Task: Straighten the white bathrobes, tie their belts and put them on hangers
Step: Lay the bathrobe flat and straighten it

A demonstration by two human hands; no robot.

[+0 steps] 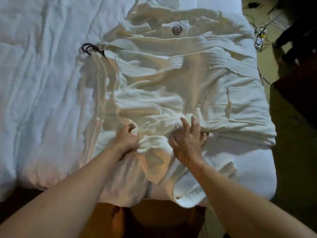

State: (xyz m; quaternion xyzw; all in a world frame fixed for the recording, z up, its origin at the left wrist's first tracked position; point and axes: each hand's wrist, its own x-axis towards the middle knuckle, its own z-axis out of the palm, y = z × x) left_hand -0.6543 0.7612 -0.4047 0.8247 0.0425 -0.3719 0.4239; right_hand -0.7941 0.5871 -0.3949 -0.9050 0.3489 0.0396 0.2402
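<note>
- White terry bathrobes (pixel 171 74) lie heaped across the right half of the bed (pixel 42 83), dark hanger hooks (pixel 89 48) poking out at their left edge.
- The left hand (pixel 127 139) pinches a bunched belt end (pixel 151 143).
- The right hand (pixel 188 136), fingers spread, presses into the rumpled cloth just beside it.

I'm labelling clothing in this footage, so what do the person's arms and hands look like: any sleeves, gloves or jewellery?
Both forearms are bare as far as the frame shows, with no sleeves in view. The left hand and right hand wear no gloves. No watch, bracelet or ring is visible on the wrists or fingers, though the dim light and blur could hide something small.
</note>
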